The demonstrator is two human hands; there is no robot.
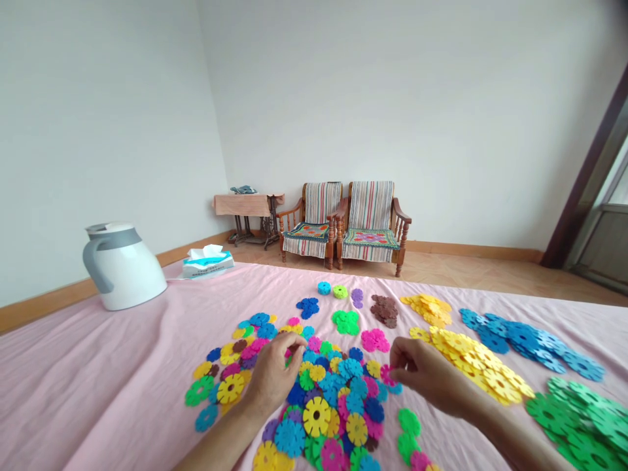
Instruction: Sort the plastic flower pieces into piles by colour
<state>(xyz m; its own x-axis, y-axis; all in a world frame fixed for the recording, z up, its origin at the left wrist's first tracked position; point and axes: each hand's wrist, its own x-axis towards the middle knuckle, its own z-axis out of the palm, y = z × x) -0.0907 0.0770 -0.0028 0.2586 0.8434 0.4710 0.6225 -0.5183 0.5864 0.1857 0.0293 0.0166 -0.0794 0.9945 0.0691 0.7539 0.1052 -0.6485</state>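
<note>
Colourful discs — tissue box, lettering illegible

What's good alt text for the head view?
A person's left hand and right hand are at a mixed-color pile of flower-shaped discs on a pink cloth. Single-color piles lie beyond and rightward; a white jug stands at left.

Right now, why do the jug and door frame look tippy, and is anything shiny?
In the head view, the wide lens probably makes the jug and door frame lean outward; also in the head view, light looks soft, with pale sheen on the green pile, and the top right corner goes dark.
</note>
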